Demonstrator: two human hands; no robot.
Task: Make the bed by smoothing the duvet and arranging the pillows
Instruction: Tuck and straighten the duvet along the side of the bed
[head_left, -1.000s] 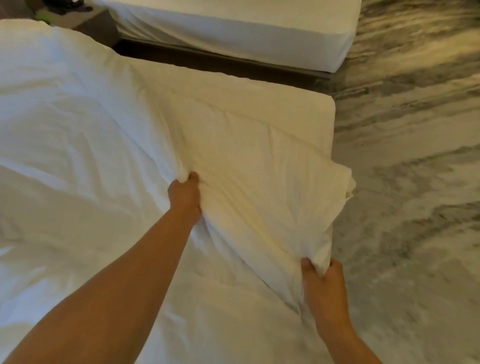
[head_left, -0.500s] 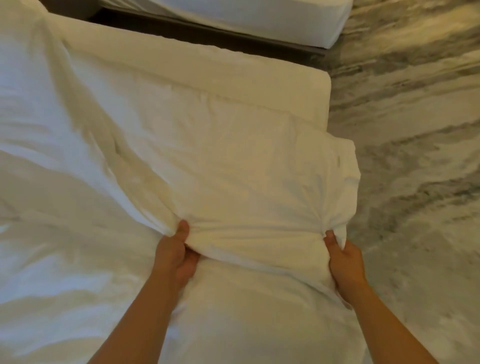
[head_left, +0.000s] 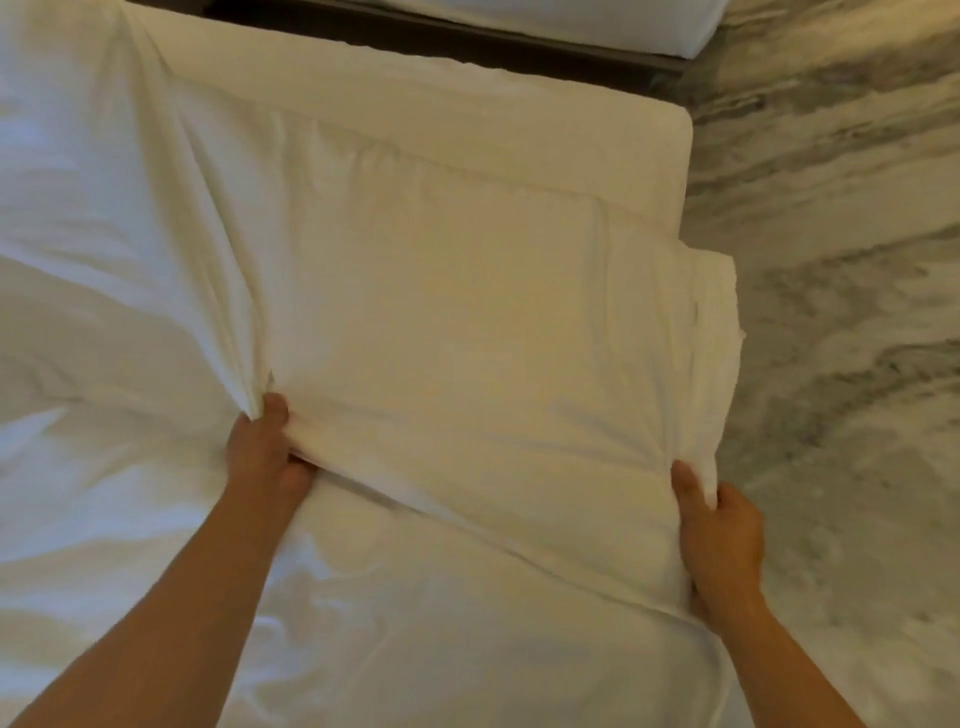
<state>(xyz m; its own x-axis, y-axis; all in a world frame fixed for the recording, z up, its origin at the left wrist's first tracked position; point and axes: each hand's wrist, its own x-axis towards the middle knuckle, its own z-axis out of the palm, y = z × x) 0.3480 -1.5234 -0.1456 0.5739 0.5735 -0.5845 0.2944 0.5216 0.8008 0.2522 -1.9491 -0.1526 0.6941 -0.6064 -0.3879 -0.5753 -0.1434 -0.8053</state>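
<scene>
- Left hand (head_left: 265, 452): it grips the near edge of a folded-over flap of the white duvet (head_left: 441, 322). The thumb lies on top of the cloth and the fingers are curled beneath the fold. Cloth bunches into tight creases just above the thumb.
- Left forearm (head_left: 171, 597): bare, it enters from the lower left corner and runs diagonally up to the hand, over the duvet.
- Right hand (head_left: 719, 530): it pinches the flap's near right corner. The thumb presses on the upper side of the cloth and the fingers are curled round the edge, with the knuckles toward the floor side.
- Right forearm (head_left: 800, 670): bare, it enters from the lower right and angles up and inward to the hand.
- Duvet position: it covers the bed (head_left: 467, 98) across the left and lower frame, heavily wrinkled at left. The grasped flap lies stretched between the two hands, and its layered right edge hangs slightly past the bed's right side.
- Surroundings: grey-veined marbled floor (head_left: 831, 260) lies to the right. A second white bed (head_left: 597, 21) shows at the top edge, separated from this one by a dark gap.
</scene>
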